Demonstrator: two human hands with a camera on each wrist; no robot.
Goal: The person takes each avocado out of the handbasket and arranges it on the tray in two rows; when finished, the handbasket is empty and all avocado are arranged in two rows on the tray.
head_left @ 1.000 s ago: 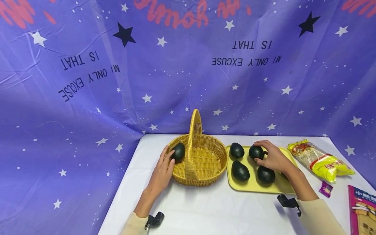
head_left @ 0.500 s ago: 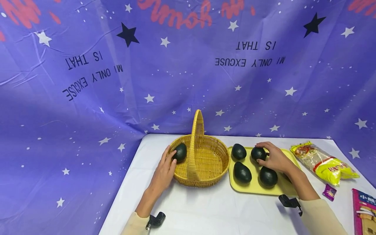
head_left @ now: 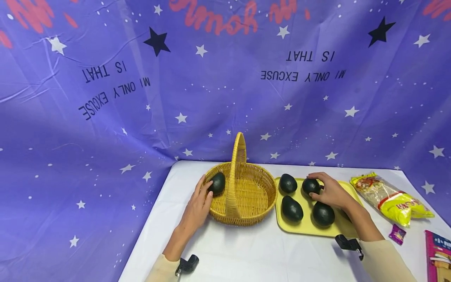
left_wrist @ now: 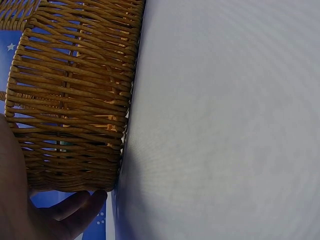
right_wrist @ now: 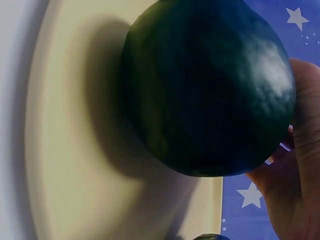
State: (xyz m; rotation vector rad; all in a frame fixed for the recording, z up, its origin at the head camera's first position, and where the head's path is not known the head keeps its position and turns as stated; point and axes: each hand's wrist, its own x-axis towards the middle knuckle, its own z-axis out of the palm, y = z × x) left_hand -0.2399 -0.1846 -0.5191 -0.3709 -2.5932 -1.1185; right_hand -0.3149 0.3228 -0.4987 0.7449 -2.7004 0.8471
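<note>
A wicker basket [head_left: 240,221] with a tall arched handle stands at the middle of the table. One dark green avocado [head_left: 217,183] lies inside it at the left. My left hand [head_left: 195,205] holds the basket's left rim; in the left wrist view its fingers [left_wrist: 85,210] lie outside the woven wall. On the yellow tray [head_left: 283,226], my right hand [head_left: 331,191] grips a back avocado [head_left: 311,187] between thumb and fingers. Other avocados on the tray are one at back left [head_left: 288,183], one at front left [head_left: 292,209], and one at front [head_left: 323,214], large in the right wrist view.
Right of the tray lie a yellow clear-fronted food bag [head_left: 391,197], a small purple packet [head_left: 397,234] and a pink package [head_left: 438,256] cut by the frame edge. A purple star-printed cloth [head_left: 211,86] hangs behind the white table [head_left: 253,254].
The head view has shifted slightly, so the things on the table appear a little further right. Both hands keep their places on the basket and the avocado.
</note>
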